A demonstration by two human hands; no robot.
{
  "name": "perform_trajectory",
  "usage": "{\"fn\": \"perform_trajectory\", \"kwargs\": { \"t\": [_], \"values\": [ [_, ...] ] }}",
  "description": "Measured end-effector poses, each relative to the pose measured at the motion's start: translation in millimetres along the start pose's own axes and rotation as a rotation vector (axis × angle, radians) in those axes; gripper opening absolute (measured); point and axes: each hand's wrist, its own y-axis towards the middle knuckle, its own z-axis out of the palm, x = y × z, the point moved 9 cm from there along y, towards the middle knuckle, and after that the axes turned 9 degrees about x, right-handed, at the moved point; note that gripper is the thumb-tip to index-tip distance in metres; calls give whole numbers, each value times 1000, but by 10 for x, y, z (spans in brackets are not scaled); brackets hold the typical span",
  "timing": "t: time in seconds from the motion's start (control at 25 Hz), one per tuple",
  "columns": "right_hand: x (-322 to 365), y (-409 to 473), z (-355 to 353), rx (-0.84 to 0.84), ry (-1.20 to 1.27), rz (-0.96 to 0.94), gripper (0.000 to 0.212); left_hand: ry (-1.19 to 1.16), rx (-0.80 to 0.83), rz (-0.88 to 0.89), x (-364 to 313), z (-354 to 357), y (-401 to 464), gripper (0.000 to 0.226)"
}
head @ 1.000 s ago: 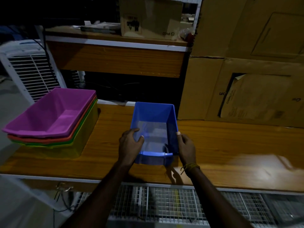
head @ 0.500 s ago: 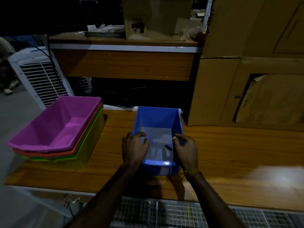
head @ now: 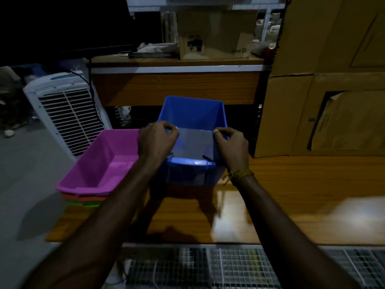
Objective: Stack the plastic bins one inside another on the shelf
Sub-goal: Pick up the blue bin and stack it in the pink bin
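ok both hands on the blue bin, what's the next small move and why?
Probably carry the blue bin left and lower it into the pink bin. The left hand and right hand grip its side rims, and the pink bin tops the nested stack with its inside open.

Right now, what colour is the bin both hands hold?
Blue, clearest in the head view.

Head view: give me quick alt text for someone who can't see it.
Both hands, left hand and right hand, grip the side rims of a blue bin above a wooden shelf. Left of it sits a nested bin stack, pink bin on top.
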Motion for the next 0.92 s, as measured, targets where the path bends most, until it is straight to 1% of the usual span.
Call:
{"fn": "perform_trajectory", "kwargs": {
  "t": [0.24, 0.44, 0.64, 0.92],
  "values": [
    [821, -178, 586, -25, 9, -119, 26, -6, -146, 69, 352, -1082, 40, 28],
    [1313, -268, 1121, -12, 53, -197, 25, -4, -236, 46, 755, -1719, 11, 29],
    [1456, -303, 1695, 60, 82, -187, 23, 30, -233, -5, 1263, -1993, 7, 30],
    [1381, -344, 2302, 144, 61, -143, 23, 29, -198, -67, 1764, -2022, -14, 29]
  ]
}}
